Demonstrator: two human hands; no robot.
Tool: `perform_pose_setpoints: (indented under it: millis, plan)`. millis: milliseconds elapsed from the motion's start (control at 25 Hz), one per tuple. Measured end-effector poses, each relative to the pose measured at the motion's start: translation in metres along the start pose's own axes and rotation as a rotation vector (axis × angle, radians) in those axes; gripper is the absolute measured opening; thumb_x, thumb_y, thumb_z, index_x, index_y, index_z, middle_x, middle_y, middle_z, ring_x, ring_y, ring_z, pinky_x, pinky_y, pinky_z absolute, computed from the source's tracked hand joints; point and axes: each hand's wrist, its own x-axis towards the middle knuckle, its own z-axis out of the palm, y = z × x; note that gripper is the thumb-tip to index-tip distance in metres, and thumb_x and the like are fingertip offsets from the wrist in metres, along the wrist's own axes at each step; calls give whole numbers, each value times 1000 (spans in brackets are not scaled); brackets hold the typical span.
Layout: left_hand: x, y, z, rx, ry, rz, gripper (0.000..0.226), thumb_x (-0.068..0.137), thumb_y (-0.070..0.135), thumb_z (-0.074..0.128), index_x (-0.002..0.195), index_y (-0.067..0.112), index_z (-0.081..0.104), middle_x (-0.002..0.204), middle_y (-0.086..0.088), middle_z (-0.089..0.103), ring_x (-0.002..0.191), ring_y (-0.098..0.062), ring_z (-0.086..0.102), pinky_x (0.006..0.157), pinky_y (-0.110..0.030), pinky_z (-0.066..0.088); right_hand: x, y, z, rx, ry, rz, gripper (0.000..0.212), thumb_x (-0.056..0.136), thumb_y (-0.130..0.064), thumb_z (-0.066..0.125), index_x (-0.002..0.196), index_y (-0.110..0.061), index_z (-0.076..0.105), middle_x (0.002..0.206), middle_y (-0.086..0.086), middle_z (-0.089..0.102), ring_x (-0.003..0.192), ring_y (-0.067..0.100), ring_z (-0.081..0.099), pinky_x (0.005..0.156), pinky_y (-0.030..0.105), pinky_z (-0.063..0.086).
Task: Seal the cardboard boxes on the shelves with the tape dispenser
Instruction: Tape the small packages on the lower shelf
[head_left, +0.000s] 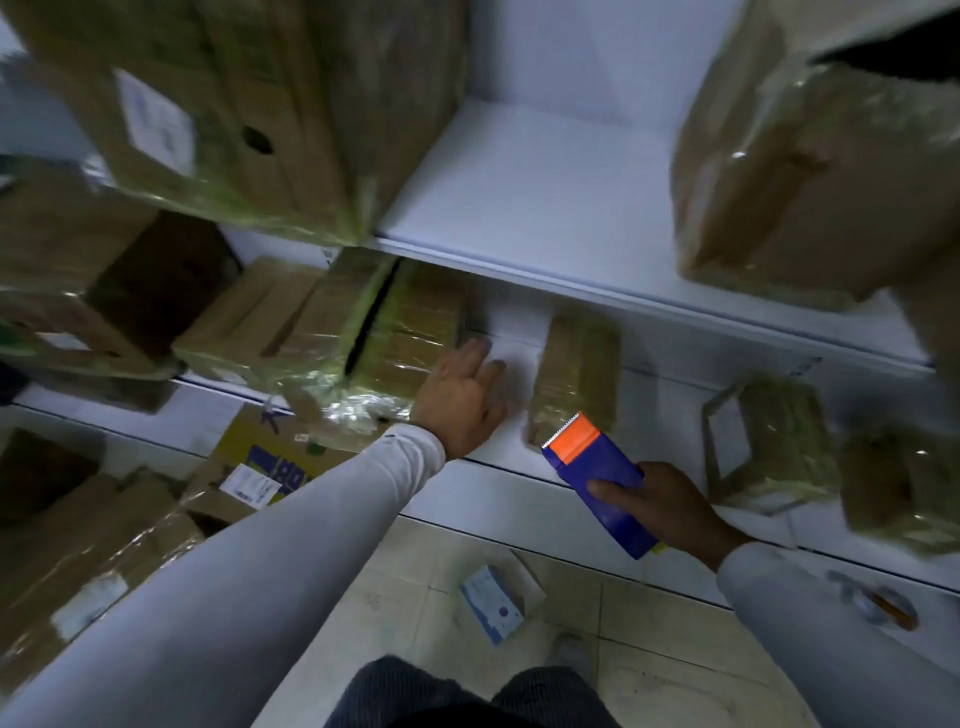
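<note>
Far left: I see stacked cardboard boxes (78, 545) on the floor, several wrapped in glossy tape, one carrying a white label. Above them, a large taped box (249, 114) with a round hole in its side stands on the upper shelf (524, 197).

Left of centre: on the middle shelf (498, 447) sits a wide taped box (363, 332) with a dark slit between its top flaps. My left hand (462, 395), on a white sleeve (270, 545), lies just beside this box at its right end; the fingers are straight and slightly spread, resting on the shelf and holding nothing. Whether they touch the box, I cannot tell.

Centre: a narrow taped box (576, 374) stands on the same shelf, just right of the left hand. On the tiled floor (649, 675) below lies a small white-and-blue carton (493, 603).

Right of centre: my right hand (670, 509) grips the blue tape dispenser (597, 488), fingers curled round its body. The orange, toothed end points up toward the narrow box and hovers in front of the shelf edge.

Right: two more taped boxes (779, 441) sit on the middle shelf, blurred. Another large wrapped box (810, 171) occupies the upper shelf.
</note>
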Motion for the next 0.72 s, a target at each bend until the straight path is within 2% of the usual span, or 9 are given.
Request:
perform_pose_setpoints:
  millis: [120,160,280,320,440,560,640,720]
  plan:
    - [-19,-63,-31,129,114,-104,57,86,49,52,128,11,51,151,-17,31,141,-31,24,114,-44,14,-7,-37,48,51,-3,-19,26,81,-39,78,76,-14,73,76,9,75,78,33,70,67,34,46]
    - [-28,-83,-35,137,85,-191,64,85,55,51,132,12,47,153,-17,26,143,-31,19,114,-47,13,-10,-47,63,52,-9,-24,28,81,-40,78,81,-12,74,79,10,75,79,33,70,69,36,48]
    - [-57,-122,-25,67,-171,-392,84,83,68,43,149,22,17,158,-17,10,146,-31,6,116,-51,9,-23,-64,100,90,-28,-18,38,81,-43,77,88,-6,74,83,17,75,80,37,70,69,37,47]
    - [-65,-126,-18,61,-201,-403,84,84,70,38,150,25,13,158,-17,8,146,-32,4,116,-52,8,-28,-65,108,83,-47,-26,39,81,-44,77,89,-6,74,83,16,75,80,36,70,69,37,47]
    - [-67,-130,-10,85,-159,-364,79,84,73,29,149,28,19,157,-17,11,145,-33,5,115,-53,8,-35,-66,111,69,-50,-10,41,80,-46,77,88,-6,73,83,14,75,81,34,71,68,36,48]
    - [-62,-130,-11,135,-206,-360,88,79,79,32,149,28,18,157,-18,10,145,-34,4,113,-55,8,-35,-62,101,95,-39,12,35,81,-42,76,90,-9,74,85,11,76,82,32,71,76,44,53]
    - [-66,-128,-11,184,-245,-356,91,78,78,38,150,27,14,156,-20,8,145,-36,3,113,-56,8,-33,-58,93,127,-35,28,27,80,-42,77,86,-15,75,81,5,77,79,27,71,73,41,52]
    - [-71,-128,-12,196,-251,-330,82,85,67,44,150,27,14,156,-20,8,145,-36,4,114,-55,10,-29,-56,88,166,-61,26,25,80,-42,78,78,-17,74,73,2,76,71,22,70,67,34,47]
